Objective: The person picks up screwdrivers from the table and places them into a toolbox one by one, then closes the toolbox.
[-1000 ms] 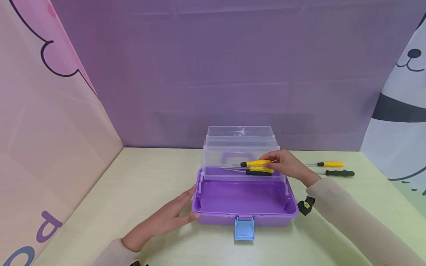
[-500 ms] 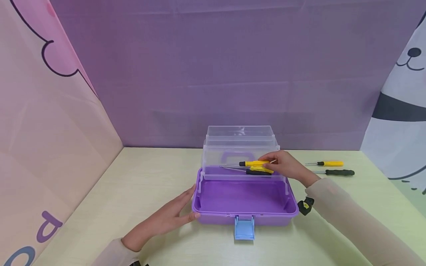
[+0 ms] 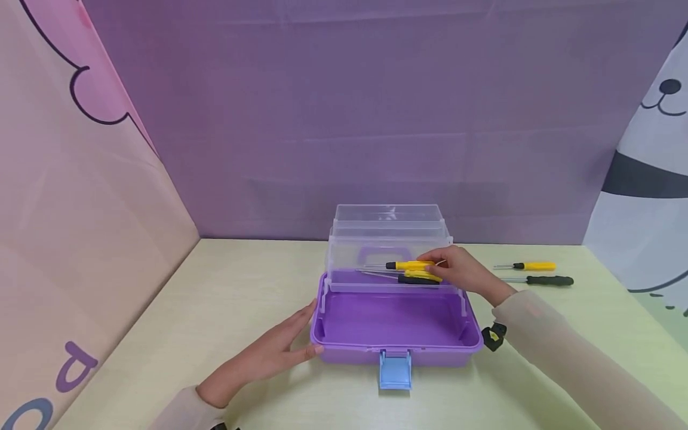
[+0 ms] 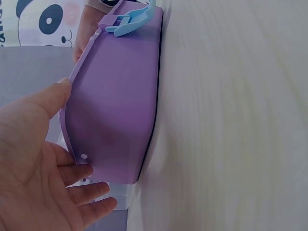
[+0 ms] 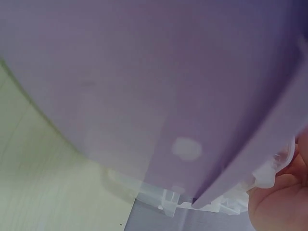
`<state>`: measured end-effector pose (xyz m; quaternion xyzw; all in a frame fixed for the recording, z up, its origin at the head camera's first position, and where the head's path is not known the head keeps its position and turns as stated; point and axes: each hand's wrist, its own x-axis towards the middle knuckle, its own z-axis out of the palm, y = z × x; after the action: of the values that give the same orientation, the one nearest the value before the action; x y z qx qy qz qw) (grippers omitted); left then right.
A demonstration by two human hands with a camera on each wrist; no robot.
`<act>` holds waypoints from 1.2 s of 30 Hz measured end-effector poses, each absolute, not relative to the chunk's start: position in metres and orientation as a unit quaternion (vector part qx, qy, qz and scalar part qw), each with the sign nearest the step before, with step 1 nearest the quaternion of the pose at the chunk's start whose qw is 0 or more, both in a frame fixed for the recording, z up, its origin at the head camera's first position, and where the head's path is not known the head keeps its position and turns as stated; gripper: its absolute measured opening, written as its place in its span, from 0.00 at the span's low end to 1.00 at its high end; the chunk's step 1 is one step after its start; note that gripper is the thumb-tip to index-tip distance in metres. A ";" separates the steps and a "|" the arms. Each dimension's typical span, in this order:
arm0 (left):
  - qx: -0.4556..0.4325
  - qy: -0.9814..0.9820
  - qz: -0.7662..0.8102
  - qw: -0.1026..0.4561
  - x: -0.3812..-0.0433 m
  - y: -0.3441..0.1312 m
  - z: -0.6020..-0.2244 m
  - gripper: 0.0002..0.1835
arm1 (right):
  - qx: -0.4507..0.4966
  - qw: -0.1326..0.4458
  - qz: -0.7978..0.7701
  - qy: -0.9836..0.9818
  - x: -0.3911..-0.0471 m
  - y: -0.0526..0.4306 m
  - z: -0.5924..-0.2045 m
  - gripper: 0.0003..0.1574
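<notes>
A purple toolbox (image 3: pixel 349 356) stands with its clear lid raised and its blue latch (image 3: pixel 395 371) hanging down in front. My left hand (image 3: pixel 271 351) rests at its left front corner, the thumb (image 4: pixel 60 94) on the rim and the other fingers extended along the side. Over the clear upper tray (image 3: pixel 344 288), my right hand (image 3: pixel 459 269) pinches a yellow-and-black screwdriver (image 3: pixel 411 264) by its handle, shaft pointing left. Beneath it in the tray lie a black-handled screwdriver (image 3: pixel 416 279) and a yellow-handled tool (image 3: pixel 424 275). In the right wrist view, the box wall hides most of that hand.
On the table to the right of the box lie a yellow-handled screwdriver (image 3: pixel 537 266) and a black-handled screwdriver (image 3: pixel 550 280). A purple backdrop (image 3: pixel 376 119) hangs behind the table, with printed cloth panels at both sides.
The right hand and its screwdriver have shifted very slightly left over the tray. Left hand and toolbox stay put.
</notes>
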<state>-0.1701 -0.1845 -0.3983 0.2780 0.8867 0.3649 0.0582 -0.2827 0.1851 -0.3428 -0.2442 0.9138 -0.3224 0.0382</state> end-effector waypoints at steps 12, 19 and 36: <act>0.275 0.889 0.361 0.058 -0.170 -0.185 -0.397 0.44 | -0.251 0.027 -0.314 0.915 -0.283 0.184 -0.345 0.17; 0.271 0.891 0.359 0.058 -0.170 -0.185 -0.398 0.44 | -0.249 0.024 -0.311 0.917 -0.282 0.183 -0.343 0.16; 0.277 0.889 0.361 0.057 -0.169 -0.185 -0.399 0.44 | -0.231 0.016 -0.357 0.905 -0.277 0.188 -0.345 0.18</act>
<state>-0.1687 -0.1846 -0.3989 0.2769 0.8887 0.3610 0.0568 -0.2770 0.1884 -0.3449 -0.2313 0.9049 -0.3569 0.0160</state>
